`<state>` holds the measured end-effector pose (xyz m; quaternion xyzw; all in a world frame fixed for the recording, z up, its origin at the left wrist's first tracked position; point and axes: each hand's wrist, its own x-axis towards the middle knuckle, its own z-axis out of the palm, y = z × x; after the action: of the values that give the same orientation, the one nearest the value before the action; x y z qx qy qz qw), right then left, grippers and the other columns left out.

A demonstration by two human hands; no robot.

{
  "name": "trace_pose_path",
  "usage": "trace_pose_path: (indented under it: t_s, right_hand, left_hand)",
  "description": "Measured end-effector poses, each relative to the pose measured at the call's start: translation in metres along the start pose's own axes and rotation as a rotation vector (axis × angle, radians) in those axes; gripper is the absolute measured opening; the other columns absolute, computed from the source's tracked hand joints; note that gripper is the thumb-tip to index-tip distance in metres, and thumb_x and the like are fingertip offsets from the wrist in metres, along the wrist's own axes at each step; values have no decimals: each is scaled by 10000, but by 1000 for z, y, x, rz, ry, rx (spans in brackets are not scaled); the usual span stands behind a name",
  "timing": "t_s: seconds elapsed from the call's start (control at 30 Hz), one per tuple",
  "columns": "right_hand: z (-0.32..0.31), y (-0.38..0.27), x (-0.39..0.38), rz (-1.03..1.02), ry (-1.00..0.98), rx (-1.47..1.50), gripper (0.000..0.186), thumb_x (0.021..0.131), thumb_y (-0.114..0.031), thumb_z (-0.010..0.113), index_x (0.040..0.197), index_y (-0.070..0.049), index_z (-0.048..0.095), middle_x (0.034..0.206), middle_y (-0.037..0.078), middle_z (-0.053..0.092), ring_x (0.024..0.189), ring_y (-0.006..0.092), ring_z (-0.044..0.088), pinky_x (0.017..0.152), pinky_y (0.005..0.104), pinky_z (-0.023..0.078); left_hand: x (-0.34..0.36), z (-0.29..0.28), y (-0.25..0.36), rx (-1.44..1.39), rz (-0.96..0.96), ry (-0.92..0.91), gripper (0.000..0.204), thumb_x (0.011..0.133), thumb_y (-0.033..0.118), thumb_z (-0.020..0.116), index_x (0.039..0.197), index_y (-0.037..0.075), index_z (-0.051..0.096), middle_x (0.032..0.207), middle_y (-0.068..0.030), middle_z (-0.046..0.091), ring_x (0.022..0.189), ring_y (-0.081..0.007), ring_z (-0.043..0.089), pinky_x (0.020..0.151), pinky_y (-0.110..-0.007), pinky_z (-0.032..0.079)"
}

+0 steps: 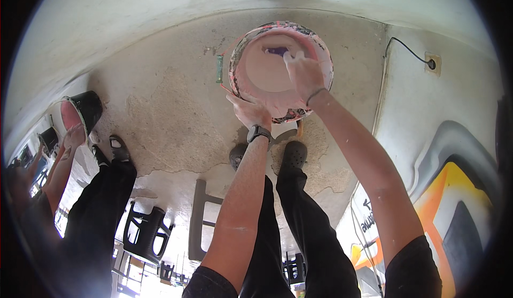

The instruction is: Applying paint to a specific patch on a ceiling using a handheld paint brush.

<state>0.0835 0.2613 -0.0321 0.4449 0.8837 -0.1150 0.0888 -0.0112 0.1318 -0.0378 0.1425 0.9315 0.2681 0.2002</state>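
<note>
Right hand (305, 76), fingers clamped on a purple tool (276, 51), works in pale pink liquid (267, 73); left hand (250, 111) meets the bucket's (275, 102) rim, finger closure unclear; bucket sits beyond the shoes (293, 155).

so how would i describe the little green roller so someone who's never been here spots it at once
Find the big, round, paint-smeared bucket near the top centre of the view. Just outside its left edge, up and to the left of the left hand, is a small roller. Its slim green shape sets it apart from the wide, pink-stained bucket beside it.
</note>
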Motion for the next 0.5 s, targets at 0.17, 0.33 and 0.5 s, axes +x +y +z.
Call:
trace_pose_path:
  t_s: [0.17,0.33,0.5]
  right_hand:
    - [27,-7,-53,-30,-53,-1,211,852,-127,575,1041,-66,643,867,119,670,794,285,697,682,398,562]
    - [10,-18,-57,-44,-241,-8,141,867,-106,587,981,-75,664,891,111,693,803,255,722,654,350,589]
    - [8,-14,-59,10,-233,-8,105,860,-118,594,914,-85,677,846,101,692,827,252,717,696,360,581]
  left_hand:
    - [-6,3,4,16,-42,-15,436,1005,155,399,1322,-139,338,1088,-386,582,1023,-519,581,845,-547,463]
    - [-1,-1,-1,15,-7,-32,493,1011,158,385,1380,-153,284,1117,-385,579,1056,-508,580,870,-536,467]
    - [-4,0,6,21,-35,-53,492,1014,162,378,1377,-156,284,1115,-387,579,1059,-505,581,867,-529,473]
